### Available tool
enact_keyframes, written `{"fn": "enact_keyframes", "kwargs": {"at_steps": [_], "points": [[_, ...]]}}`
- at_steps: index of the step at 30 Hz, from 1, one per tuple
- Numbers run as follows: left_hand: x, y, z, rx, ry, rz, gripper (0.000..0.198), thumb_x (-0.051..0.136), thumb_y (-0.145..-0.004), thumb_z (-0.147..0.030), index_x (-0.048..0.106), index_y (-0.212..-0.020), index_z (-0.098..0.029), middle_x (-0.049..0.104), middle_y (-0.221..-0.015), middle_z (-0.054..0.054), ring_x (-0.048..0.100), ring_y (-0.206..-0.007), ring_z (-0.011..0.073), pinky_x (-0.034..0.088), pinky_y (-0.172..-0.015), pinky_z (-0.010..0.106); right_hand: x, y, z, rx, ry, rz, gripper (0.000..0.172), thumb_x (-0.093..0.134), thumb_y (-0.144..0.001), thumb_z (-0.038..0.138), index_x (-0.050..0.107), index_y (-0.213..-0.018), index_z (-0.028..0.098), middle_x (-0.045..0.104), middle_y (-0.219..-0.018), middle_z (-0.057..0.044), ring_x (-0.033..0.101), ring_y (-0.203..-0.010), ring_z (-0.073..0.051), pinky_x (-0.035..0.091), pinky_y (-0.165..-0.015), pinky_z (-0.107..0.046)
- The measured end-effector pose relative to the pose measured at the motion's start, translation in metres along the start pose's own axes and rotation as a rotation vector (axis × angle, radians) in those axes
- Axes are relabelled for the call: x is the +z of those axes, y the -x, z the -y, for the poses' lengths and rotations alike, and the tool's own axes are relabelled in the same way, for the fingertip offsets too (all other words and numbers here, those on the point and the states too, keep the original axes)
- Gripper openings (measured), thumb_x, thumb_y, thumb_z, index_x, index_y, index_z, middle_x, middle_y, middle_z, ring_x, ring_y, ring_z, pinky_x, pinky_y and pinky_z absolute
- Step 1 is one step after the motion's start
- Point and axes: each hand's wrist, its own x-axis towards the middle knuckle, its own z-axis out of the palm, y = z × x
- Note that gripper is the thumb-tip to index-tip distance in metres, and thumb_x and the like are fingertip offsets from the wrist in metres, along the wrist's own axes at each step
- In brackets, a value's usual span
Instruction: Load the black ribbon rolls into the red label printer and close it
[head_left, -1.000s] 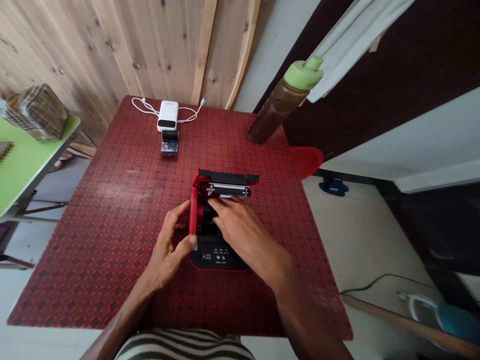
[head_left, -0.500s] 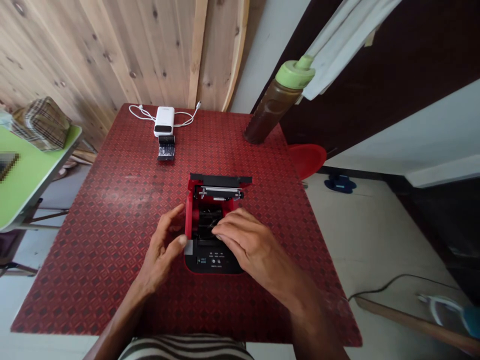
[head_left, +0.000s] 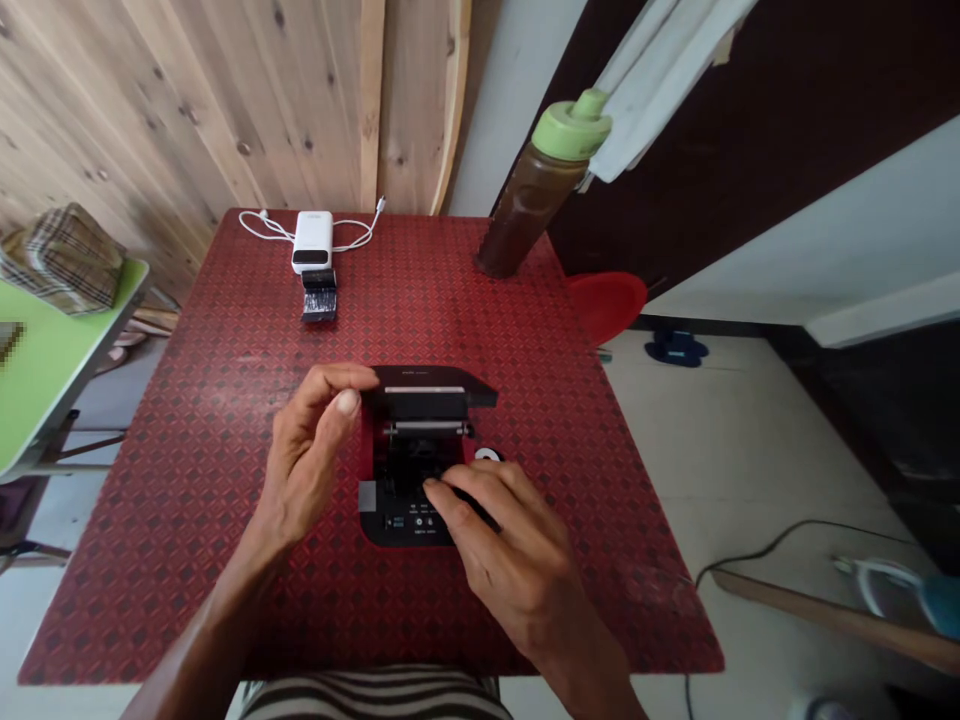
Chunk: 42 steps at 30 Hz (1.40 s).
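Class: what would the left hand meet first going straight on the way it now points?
The left hand would probably meet the black lid of the open printer first, though depth is unclear.

There are two hands in view, one left hand [head_left: 307, 455] and one right hand [head_left: 510, 560]. One table [head_left: 187, 520] with a red patterned top carries five things: one thermal receipt printer [head_left: 420, 440], one white power bank [head_left: 312, 240], one white charging cable [head_left: 262, 229], one small black pack [head_left: 319, 297] and one plastic bottle [head_left: 532, 210] with one green cap. One small white round piece [head_left: 487, 456] shows just behind the right hand. Around the table there are one green desk [head_left: 45, 400], one plaid bag [head_left: 64, 260], one hanging white cloth [head_left: 660, 80], one red stool [head_left: 607, 305], one blue object [head_left: 675, 348] and one black cable [head_left: 772, 540] on the floor.
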Motion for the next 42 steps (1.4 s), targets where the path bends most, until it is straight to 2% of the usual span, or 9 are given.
{"fn": "enact_keyframes", "kwargs": {"at_steps": [3,5,9,12,15,22,35,38,42], "points": [[0.003,0.017,0.003,-0.049,-0.038,-0.021,0.013,0.075,-0.104,-0.036,0.076,-0.096,-0.026,0.074,-0.128,0.005,0.066,-0.129,0.0257,0.047,-0.114,0.044,0.002,0.007,0.005,-0.017,0.07,-0.014,0.027,0.064,-0.1,-0.004,0.079,-0.116,0.011,0.082,-0.109,-0.013,0.072,-0.104,-0.026,0.062,-0.094,-0.04],[0.005,0.029,0.009,-0.093,-0.014,-0.022,0.011,0.08,-0.099,-0.034,0.076,-0.108,-0.028,0.066,-0.148,0.007,0.057,-0.146,0.0299,0.043,-0.123,0.049,0.003,0.01,0.009,-0.005,0.108,-0.007,0.027,0.064,-0.1,-0.002,0.08,-0.117,0.012,0.083,-0.112,-0.013,0.073,-0.107,-0.027,0.062,-0.096,-0.04],[0.009,0.047,0.02,-0.268,0.159,0.006,0.065,0.08,-0.098,-0.04,0.053,-0.157,-0.035,0.049,-0.171,0.011,0.046,-0.16,0.0345,0.04,-0.13,0.058,0.006,0.01,0.012,0.048,0.139,-0.041,0.02,0.07,-0.1,0.005,0.079,-0.113,0.017,0.081,-0.133,-0.018,0.073,-0.127,-0.033,0.06,-0.105,-0.048],[0.009,0.051,0.022,-0.385,0.223,0.049,0.072,0.079,-0.098,-0.045,0.049,-0.162,-0.034,0.045,-0.177,0.011,0.042,-0.164,0.036,0.038,-0.134,0.058,0.008,0.009,0.011,0.089,0.079,-0.03,0.02,0.068,-0.102,0.007,0.077,-0.115,0.019,0.082,-0.134,-0.016,0.075,-0.132,-0.031,0.057,-0.111,-0.051],[0.009,0.051,0.021,-0.429,0.274,0.066,0.069,0.079,-0.097,-0.046,0.053,-0.16,-0.032,0.051,-0.173,0.01,0.045,-0.163,0.0365,0.04,-0.133,0.056,0.008,0.008,0.01,0.108,0.031,-0.025,0.021,0.066,-0.104,0.009,0.073,-0.121,0.02,0.085,-0.127,-0.011,0.079,-0.126,-0.027,0.058,-0.11,-0.047],[0.013,0.054,0.025,-0.455,0.349,0.025,0.066,0.08,-0.098,-0.042,0.056,-0.159,-0.037,0.055,-0.171,0.004,0.047,-0.162,0.0348,0.044,-0.131,0.051,0.01,0.009,0.012,0.124,0.037,-0.019,0.022,0.066,-0.106,0.015,0.069,-0.128,0.018,0.085,-0.128,-0.012,0.08,-0.125,-0.027,0.061,-0.11,-0.046],[0.014,0.055,0.034,-0.331,0.282,0.052,0.068,0.074,-0.099,-0.043,0.051,-0.162,-0.033,0.049,-0.176,0.008,0.04,-0.166,0.0356,0.041,-0.132,0.053,0.014,0.007,0.004,0.093,-0.042,-0.086,0.02,0.067,-0.106,0.017,0.073,-0.124,0.022,0.086,-0.123,-0.01,0.083,-0.116,-0.029,0.065,-0.108,-0.052],[0.014,0.054,0.035,-0.338,0.276,0.056,0.069,0.074,-0.098,-0.044,0.051,-0.162,-0.033,0.05,-0.176,0.008,0.042,-0.165,0.0353,0.04,-0.132,0.054,0.003,0.0,-0.004,0.117,-0.158,-0.093,0.022,0.067,-0.105,0.016,0.076,-0.124,0.024,0.087,-0.119,-0.007,0.083,-0.114,-0.026,0.066,-0.107,-0.052],[0.014,0.054,0.038,-0.355,0.276,0.048,0.068,0.074,-0.097,-0.044,0.052,-0.162,-0.034,0.051,-0.174,0.008,0.044,-0.164,0.0356,0.038,-0.133,0.055,-0.012,-0.005,-0.034,0.252,-0.185,-0.22,0.019,0.067,-0.106,0.023,0.08,-0.118,0.029,0.087,-0.117,-0.005,0.082,-0.111,-0.026,0.066,-0.103,-0.05]]}}
